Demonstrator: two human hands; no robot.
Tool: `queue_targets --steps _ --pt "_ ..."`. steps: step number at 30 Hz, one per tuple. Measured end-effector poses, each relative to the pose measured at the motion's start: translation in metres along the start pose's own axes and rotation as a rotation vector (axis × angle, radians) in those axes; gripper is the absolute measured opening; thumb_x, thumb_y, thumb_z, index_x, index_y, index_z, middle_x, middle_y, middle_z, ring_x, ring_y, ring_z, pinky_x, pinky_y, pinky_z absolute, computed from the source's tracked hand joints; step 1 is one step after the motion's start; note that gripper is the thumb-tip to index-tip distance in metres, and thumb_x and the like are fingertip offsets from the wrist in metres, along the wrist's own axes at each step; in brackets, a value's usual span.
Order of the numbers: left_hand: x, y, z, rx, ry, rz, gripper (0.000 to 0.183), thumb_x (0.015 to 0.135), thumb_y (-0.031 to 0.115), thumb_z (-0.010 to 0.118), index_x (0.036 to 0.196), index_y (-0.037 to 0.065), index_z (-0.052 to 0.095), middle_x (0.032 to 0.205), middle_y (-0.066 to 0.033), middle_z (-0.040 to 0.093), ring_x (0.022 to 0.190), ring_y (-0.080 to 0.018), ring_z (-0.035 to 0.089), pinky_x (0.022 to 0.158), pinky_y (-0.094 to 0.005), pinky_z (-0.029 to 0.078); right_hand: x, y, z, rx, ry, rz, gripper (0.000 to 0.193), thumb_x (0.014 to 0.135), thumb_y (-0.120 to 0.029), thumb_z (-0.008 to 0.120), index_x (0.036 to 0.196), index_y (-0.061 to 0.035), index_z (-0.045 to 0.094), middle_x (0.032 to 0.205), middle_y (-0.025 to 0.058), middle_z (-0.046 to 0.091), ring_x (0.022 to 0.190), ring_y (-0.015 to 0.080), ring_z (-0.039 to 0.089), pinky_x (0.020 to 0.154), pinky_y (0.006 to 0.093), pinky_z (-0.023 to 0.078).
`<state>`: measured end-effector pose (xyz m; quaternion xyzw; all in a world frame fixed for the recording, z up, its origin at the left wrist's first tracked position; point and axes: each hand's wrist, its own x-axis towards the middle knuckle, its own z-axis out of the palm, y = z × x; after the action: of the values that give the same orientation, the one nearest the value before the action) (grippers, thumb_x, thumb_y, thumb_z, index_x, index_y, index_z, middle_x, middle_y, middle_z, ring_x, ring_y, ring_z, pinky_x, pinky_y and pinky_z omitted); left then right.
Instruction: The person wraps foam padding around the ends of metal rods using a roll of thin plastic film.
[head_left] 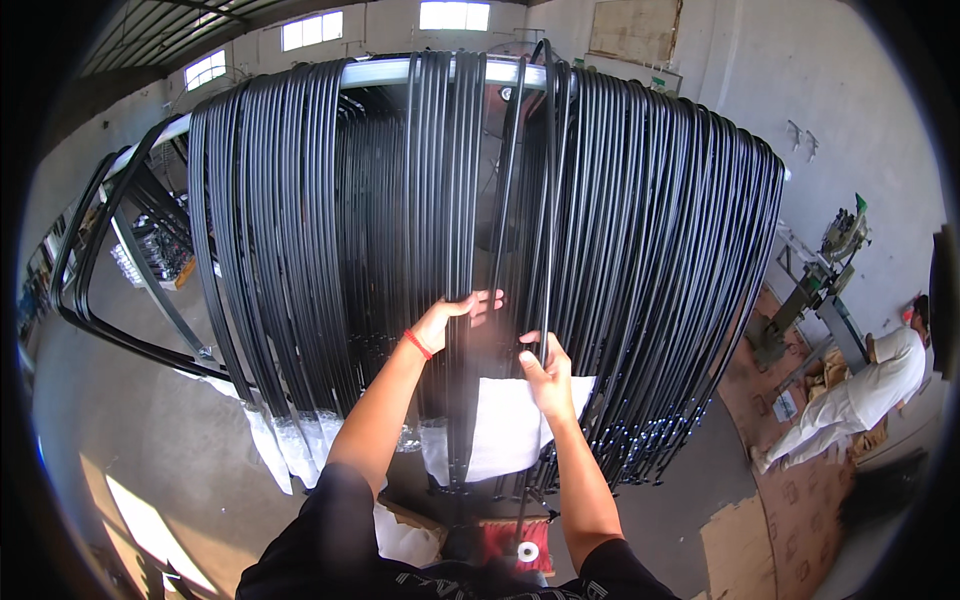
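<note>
Many long, thin black bent tubes (660, 250) hang side by side over a pale metal rail. My left hand (450, 318), a red band at its wrist, is around a few of the hanging tubes (462, 200), thumb in front and fingertips reaching out behind them on the right. To its right and slightly lower, my right hand (550, 378) is closed around one black tube (549, 200) that rises to the top of the rail. A white sheet or sleeve (500, 430) lies against the tubes just left of my right wrist; whether that hand touches it is unclear.
The rail (375, 73) stands on slanted metal legs (150, 270). Clear plastic wraps (300, 440) cover some tube ends at left. Below me sits a red box-like thing (500, 540) with a white roll. At far right are a green machine (830, 260) and a person in white (880, 380).
</note>
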<state>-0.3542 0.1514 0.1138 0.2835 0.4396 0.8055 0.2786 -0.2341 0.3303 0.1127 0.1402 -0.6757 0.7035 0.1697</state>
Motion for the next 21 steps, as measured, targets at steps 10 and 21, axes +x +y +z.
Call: queue_targets --steps 10,21 --pt "-0.015 0.015 0.002 0.019 0.117 0.013 0.043 0.084 0.020 0.049 0.117 -0.006 0.041 0.122 -0.0130 0.043 0.116 -0.0247 0.041 0.099 -0.0355 0.030 -0.020 0.036 -0.007 -0.194 0.065 0.009 0.015 0.080 -0.013 0.059 0.088 -0.0046 0.050 0.062 -0.0053 0.043 0.056 0.0038 0.039 0.051 0.0190 0.033" --pt "-0.030 0.025 0.019 0.285 0.351 0.199 0.019 0.080 0.013 0.056 0.094 0.001 0.054 0.093 -0.0151 0.061 0.083 -0.0230 0.061 0.072 -0.0316 0.050 -0.034 -0.009 0.023 -0.676 0.129 -0.043 0.023 0.082 -0.019 0.055 0.093 0.0006 0.060 0.073 0.0190 0.061 0.067 0.0237 0.063 0.061 0.0302 0.048"
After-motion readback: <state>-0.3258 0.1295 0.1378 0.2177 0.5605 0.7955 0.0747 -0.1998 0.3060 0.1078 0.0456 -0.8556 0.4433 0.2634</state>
